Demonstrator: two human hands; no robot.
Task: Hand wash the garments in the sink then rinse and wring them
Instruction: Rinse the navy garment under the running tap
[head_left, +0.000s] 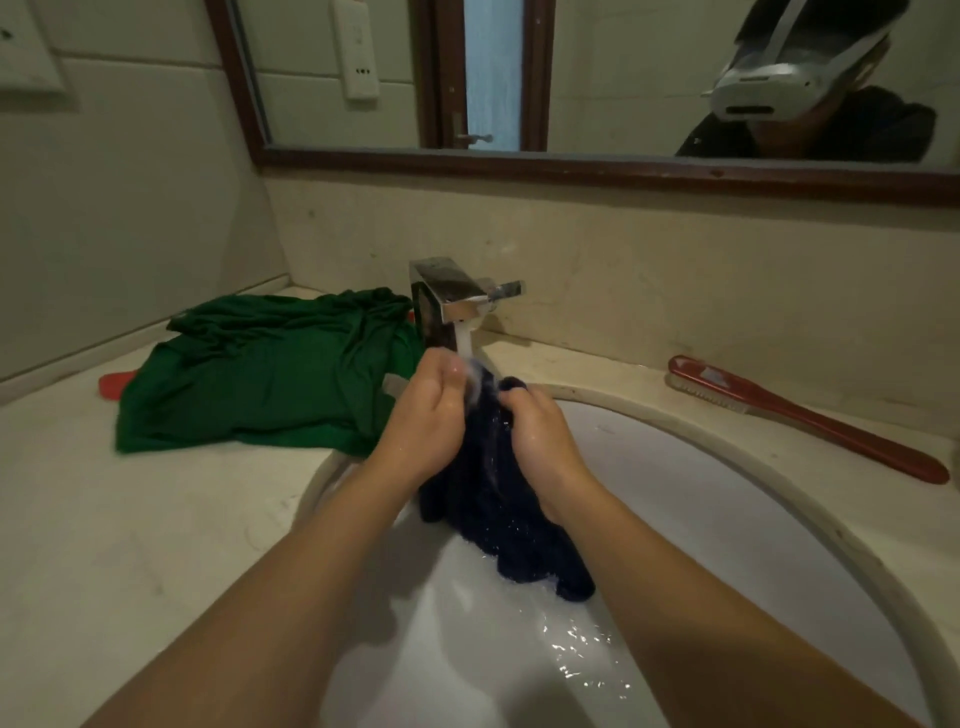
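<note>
Reaching in from bottom edge with bare left forearm (291, 582) and bare right forearm (691, 597), converging toward centre. Gripping bunched wet navy-blue fabric garment (498, 525) with left hand (426, 421): back of hand up, fingers curled, thumb against top of cloth. Gripping same garment with right hand (540, 436): knuckles up, fingers dug into cloth, tips hidden. Holding hands side by side, just apart, cloth between. Showing wet sheen on both hands.
</note>
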